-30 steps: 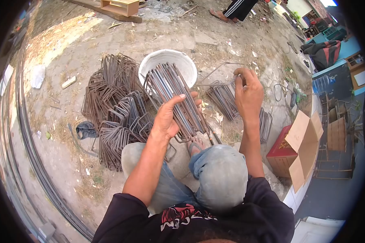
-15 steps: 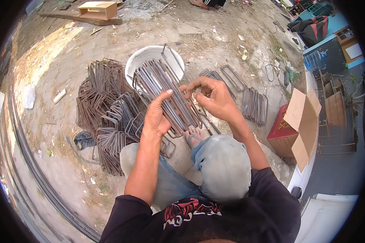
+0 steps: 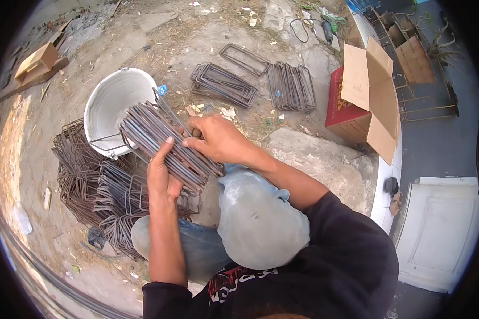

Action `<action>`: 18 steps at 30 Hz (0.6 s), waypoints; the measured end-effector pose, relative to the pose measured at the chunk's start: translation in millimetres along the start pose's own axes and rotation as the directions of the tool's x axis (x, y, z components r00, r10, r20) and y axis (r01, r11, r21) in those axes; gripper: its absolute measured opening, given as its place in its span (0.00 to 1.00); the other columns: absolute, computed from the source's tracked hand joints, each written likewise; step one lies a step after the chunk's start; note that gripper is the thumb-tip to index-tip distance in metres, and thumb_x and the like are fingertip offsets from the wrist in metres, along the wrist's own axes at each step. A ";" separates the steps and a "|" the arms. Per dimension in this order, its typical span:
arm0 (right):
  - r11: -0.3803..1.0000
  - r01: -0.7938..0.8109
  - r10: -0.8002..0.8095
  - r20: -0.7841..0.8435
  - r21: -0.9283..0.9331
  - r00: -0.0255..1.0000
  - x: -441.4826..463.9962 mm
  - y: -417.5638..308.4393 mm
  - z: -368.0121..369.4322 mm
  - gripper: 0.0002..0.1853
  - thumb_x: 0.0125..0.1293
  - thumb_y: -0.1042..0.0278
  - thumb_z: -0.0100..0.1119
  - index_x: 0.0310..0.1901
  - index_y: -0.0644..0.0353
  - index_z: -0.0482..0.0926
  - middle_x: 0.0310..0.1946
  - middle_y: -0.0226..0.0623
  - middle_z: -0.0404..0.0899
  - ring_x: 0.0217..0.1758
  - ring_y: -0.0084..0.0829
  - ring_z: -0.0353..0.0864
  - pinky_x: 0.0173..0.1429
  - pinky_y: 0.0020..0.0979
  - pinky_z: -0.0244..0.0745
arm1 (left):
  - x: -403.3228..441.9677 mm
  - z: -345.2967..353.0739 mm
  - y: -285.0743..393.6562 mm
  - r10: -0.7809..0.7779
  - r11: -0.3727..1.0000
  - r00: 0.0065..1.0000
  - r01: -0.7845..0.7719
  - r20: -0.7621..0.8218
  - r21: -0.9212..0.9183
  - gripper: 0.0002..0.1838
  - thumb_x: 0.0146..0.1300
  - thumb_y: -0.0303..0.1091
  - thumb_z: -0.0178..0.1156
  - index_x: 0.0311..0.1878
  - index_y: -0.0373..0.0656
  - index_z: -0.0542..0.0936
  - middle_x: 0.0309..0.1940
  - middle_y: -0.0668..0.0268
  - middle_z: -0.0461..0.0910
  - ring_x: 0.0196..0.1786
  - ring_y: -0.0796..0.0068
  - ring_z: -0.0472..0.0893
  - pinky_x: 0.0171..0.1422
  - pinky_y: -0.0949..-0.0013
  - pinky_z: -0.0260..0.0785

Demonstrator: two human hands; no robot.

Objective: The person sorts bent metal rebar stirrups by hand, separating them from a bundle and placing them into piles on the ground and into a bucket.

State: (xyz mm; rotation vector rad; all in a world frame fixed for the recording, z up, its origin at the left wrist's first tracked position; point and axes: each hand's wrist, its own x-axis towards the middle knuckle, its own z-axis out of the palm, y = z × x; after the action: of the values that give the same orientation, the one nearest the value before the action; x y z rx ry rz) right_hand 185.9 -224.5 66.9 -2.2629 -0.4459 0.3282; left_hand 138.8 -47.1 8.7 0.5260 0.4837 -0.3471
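My left hand [image 3: 162, 173] is wrapped round the lower left side of a bundle of rebar stirrups [image 3: 162, 141], its thumb lying across the top. The bundle is tilted above my knees, a thick row of brown and grey bent steel rods. At the bundle's right side my right hand [image 3: 215, 138] is closed, thumb and fingers pinching a stirrup along that edge; some fingertips are hidden behind the rods. One stirrup [image 3: 166, 108] juts out past the bundle's upper end, and its rod runs down towards my right fingers.
A white bucket [image 3: 93, 98] stands behind the bundle. Rusty stirrups [image 3: 77, 183] are heaped at the left. Stacked stirrups [image 3: 223, 85], a flat row [image 3: 291, 87] and a loose stirrup [image 3: 245, 58] lie ahead. An open cardboard box [image 3: 348, 119] stands right; long rods [image 3: 53, 282] lie lower left.
My view has swung to the right, so the bucket and pile appear further left. My right hand, raised with curled fingers before, now closes at the bundle's edge. The left hand keeps its hold.
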 end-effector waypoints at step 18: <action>0.621 -0.465 0.331 0.326 0.631 0.886 2.7 88.8 -14.0 0.10 0.73 0.69 0.61 0.47 0.68 0.79 0.26 0.35 0.84 0.25 0.23 0.81 0.32 0.30 0.73 | 38.5 17.9 -24.7 -0.111 0.991 0.988 0.118 -0.109 0.059 0.27 0.72 0.28 0.61 0.71 0.33 0.68 0.61 0.49 0.79 0.59 0.51 0.84 0.57 0.45 0.85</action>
State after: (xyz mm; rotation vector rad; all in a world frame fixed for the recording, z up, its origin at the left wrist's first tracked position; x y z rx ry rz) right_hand 212.3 -288.2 9.2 -1.5471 0.1231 0.7945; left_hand 166.4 -84.5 -7.6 0.5830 0.6077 -0.4484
